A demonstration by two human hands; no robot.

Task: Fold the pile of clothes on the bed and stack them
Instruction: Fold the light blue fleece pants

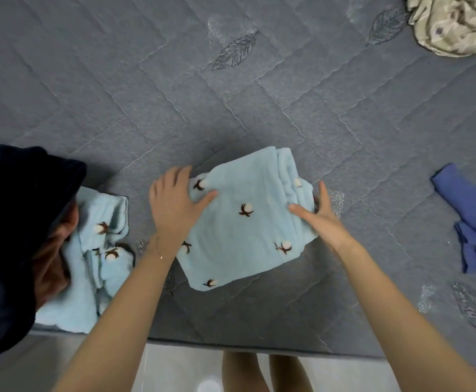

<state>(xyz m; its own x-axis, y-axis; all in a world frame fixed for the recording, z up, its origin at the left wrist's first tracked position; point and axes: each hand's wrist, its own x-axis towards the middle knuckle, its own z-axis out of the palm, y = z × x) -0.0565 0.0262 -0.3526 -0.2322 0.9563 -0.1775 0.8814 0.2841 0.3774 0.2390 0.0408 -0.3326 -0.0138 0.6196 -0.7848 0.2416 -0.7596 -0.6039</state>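
A folded light-blue fleece garment (239,233) with small cotton-flower prints lies near the front edge of the grey quilted bed (231,94). My left hand (174,202) rests flat on the garment's left upper corner, fingers spread, thumb on the fabric. My right hand (318,216) lies at its right edge, with the thumb on top and the fingers straight along the folded side. A second light-blue piece (100,250) of the same print lies crumpled to the left, at the bed's edge.
A beige patterned cloth (454,24) is heaped at the far right corner. A blue garment (474,219) lies crumpled at the right edge. A dark object (13,236) fills the left side of the view. Below the bed edge, the floor and my legs (262,372) show.
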